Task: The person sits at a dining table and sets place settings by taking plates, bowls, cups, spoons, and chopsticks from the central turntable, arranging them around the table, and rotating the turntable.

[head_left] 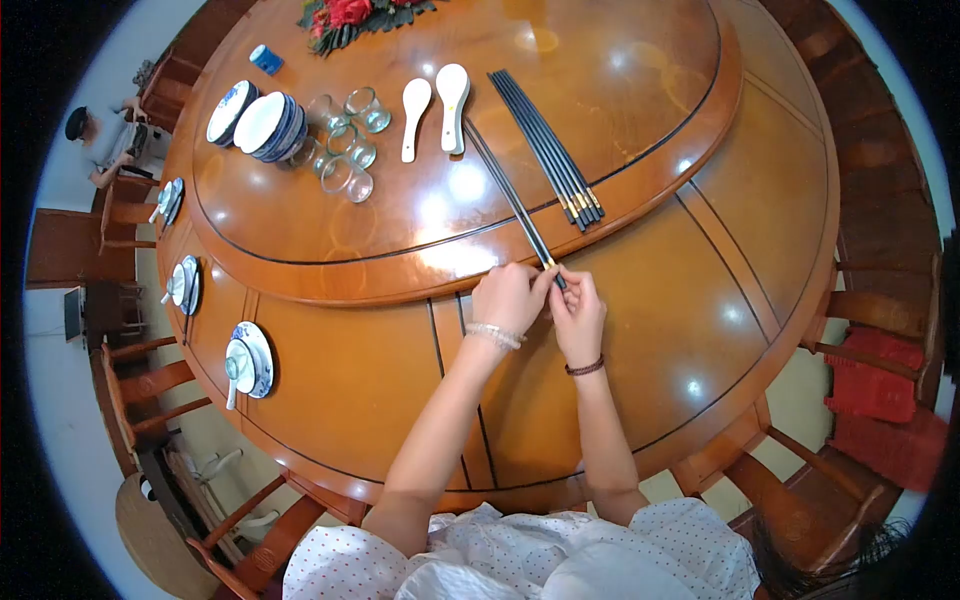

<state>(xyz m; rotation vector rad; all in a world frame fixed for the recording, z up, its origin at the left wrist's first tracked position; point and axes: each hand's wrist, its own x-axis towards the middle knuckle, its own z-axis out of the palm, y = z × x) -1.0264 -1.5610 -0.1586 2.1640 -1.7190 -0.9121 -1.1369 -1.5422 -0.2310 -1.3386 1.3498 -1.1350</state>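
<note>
A pair of black chopsticks with gold bands slants over the edge of the round turntable, far tips beside the white spoons. My left hand, with a pale beaded bracelet, closes its fingers at the near end of the pair. Beside it my right hand, wearing a dark beaded bracelet, pinches the same end. Further right on the turntable lies a bundle of several black chopsticks. Two stacks of white soup spoons lie left of the pair.
Glass cups and stacked blue-and-white bowls stand on the turntable. Behind them are a blue can and red flowers. Place settings line the wooden table's left side. Chairs surround it; a person is at far left.
</note>
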